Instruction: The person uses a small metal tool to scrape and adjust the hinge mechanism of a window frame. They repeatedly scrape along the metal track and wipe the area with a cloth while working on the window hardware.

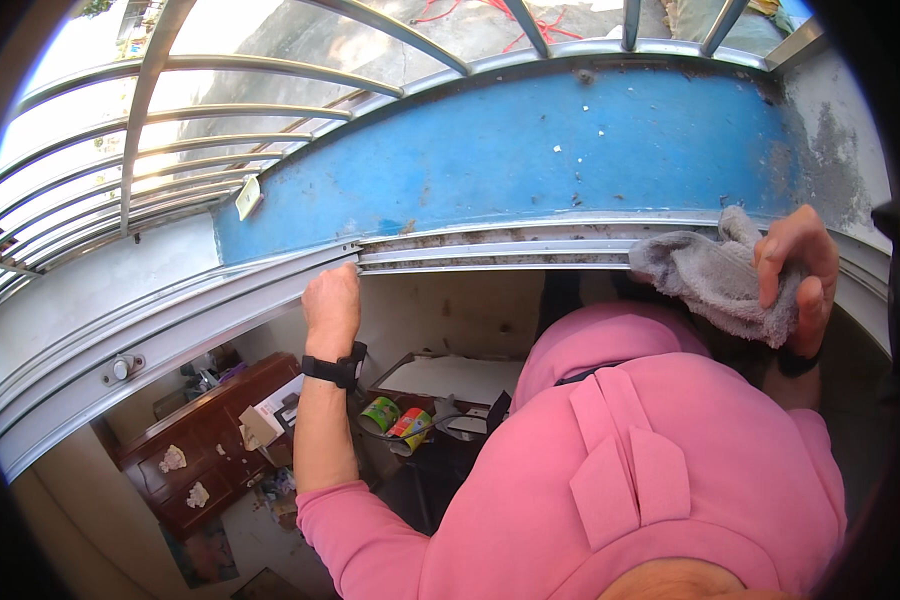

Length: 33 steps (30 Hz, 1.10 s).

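Note:
My right hand (805, 265) holds a grey terry cloth (715, 275), bunched up with part of it lying over the right end of the sliding-window track (500, 245). Dark dirt shows along the grooves of that track. At the left end of the exposed track, my left hand (332, 303) is closed around the edge of the silver window sash (195, 330); its fingertips are partly hidden. Both wrists wear black bands. A round knob (122, 368) sticks out of the sash frame further left.
Beyond the track runs a blue, spotted ledge (530, 150) with metal bars (210, 63) around it. A small pale piece (248, 198) leans at the ledge's left end. Below stand a reddish-brown wooden cabinet (205, 455) and several cans, one of them green (378, 414).

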Available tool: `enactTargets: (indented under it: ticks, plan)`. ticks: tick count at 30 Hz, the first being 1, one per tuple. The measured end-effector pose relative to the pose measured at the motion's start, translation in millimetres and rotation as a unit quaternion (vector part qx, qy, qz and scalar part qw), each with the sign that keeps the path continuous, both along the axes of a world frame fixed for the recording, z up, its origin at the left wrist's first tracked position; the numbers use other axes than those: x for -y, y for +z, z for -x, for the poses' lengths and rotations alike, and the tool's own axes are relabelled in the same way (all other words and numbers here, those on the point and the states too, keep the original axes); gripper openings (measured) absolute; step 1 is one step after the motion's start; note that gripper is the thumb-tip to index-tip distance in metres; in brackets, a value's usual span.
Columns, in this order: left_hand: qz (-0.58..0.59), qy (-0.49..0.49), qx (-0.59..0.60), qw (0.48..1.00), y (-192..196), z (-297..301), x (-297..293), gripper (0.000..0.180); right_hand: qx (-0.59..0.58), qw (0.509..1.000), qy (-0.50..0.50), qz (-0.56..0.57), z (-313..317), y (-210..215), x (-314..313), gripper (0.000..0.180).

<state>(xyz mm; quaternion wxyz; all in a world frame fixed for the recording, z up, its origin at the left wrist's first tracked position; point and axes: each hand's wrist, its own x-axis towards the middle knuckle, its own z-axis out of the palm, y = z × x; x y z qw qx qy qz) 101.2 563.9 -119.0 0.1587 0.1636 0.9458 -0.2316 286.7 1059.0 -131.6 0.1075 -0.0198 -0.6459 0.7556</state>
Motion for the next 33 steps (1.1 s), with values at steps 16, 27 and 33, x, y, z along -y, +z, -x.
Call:
enactTargets:
  ticks: [16, 27, 33]
  plan:
    - [0.084, -0.039, 0.077, 0.993, -17, 37, 0, 0.011, -0.008, 0.981, -0.036, -0.189, -28, -43, -34, 0.058]
    - [0.116, 0.021, 0.12, 0.986, 0, 46, -26, 0.017, -0.021, 0.978, -0.069, -0.197, -27, -60, -47, 0.055]
    - [0.172, -0.107, 0.074, 0.976, -22, 23, -44, 0.018, -0.018, 0.98, -0.079, -0.184, -27, -70, -47, 0.055]
